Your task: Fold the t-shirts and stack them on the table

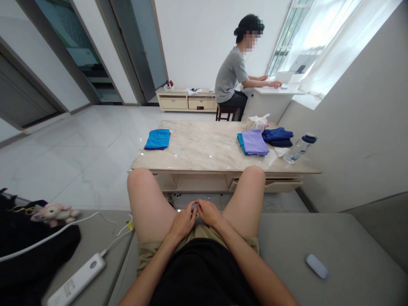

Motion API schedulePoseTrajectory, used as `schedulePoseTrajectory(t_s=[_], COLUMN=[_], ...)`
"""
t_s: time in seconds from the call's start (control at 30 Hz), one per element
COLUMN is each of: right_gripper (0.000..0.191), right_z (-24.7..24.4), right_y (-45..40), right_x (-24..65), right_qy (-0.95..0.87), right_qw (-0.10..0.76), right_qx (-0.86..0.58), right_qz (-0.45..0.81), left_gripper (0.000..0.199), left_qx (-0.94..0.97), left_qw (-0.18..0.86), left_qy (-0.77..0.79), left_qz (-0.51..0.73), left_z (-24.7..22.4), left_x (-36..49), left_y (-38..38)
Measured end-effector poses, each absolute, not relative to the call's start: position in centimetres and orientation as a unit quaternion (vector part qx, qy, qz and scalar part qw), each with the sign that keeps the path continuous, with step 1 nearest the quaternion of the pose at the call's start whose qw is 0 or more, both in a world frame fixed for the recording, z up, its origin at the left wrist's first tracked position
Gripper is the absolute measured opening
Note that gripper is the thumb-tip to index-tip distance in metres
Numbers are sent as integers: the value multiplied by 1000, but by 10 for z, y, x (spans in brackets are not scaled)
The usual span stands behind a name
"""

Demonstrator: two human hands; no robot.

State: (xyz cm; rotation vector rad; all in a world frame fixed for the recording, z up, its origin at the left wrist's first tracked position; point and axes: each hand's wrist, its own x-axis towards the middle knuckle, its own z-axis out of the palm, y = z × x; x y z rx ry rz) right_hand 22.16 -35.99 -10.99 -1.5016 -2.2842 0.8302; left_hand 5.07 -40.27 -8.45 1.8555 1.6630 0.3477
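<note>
My left hand (184, 222) and my right hand (208, 212) rest in my lap between my bare knees. Their fingertips touch at the middle, fingers loosely bent, and I see nothing held in either one. Beyond my knees stands a low marble-topped table (197, 140). A folded blue cloth (158, 138) lies on its left side, with a dark purple edge showing beneath. On the right is a folded lilac cloth (255, 142) on top of blue ones. Dark blue cloth (278, 135) lies beside that pile.
A clear water bottle (298, 149) and a white plastic bag (257, 123) share the table's right end. On the sofa (287, 238) lie a white power strip (78, 280), a plush toy (54, 213) and a white oval object (316, 266). Another person (231, 76) sits at a white desk (270, 100).
</note>
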Motion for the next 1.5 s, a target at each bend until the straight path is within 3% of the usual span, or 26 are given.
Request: schedulePoseTrajectory(t_s=[0.6, 1.5], right_gripper=[28, 28], right_z=[-108, -101], right_y=[-361, -362], right_x=[223, 223], right_qy=[-795, -800], right_qw=[143, 129], right_qx=[-518, -523], right_qz=[280, 265], left_gripper=[37, 44], left_qx=[704, 707], left_qw=[306, 315], left_qy=[630, 622], left_qz=[116, 122], left_z=[-83, -90], left_x=[51, 47], left_y=[-403, -402])
